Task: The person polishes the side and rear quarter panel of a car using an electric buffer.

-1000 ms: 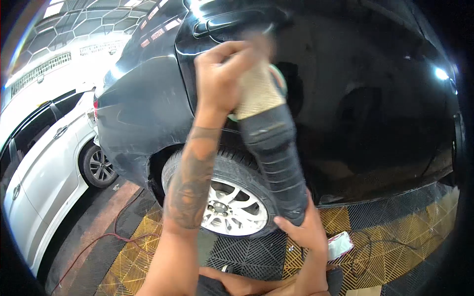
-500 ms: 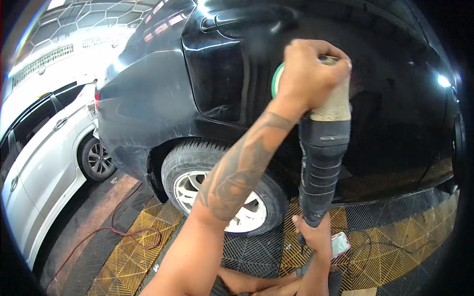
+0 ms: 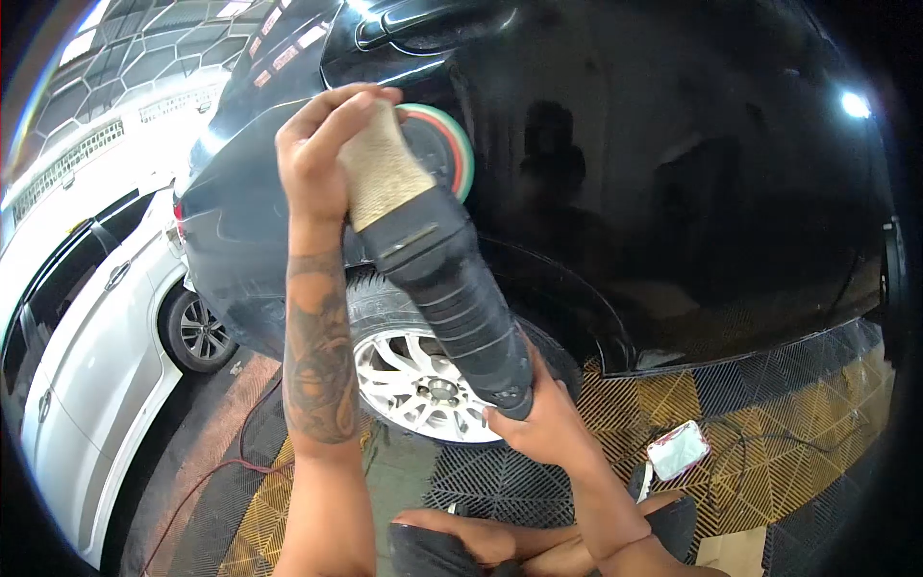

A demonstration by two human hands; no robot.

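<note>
Noting polisher [image 3: 465, 310] near frame centre, likely heavy and rigid, best held at both ends, where I have left grip [image 3: 319, 154] clamped on its beige head cover [image 3: 386, 181] and right grip [image 3: 546, 423] around its rear handle [image 3: 500, 373].

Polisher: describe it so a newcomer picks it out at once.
Find the black car with the white-spoked wheel. Before it, the left hand and right hand hold the long black polisher. Its tan head and round pad rimmed green and red set it apart.
</note>
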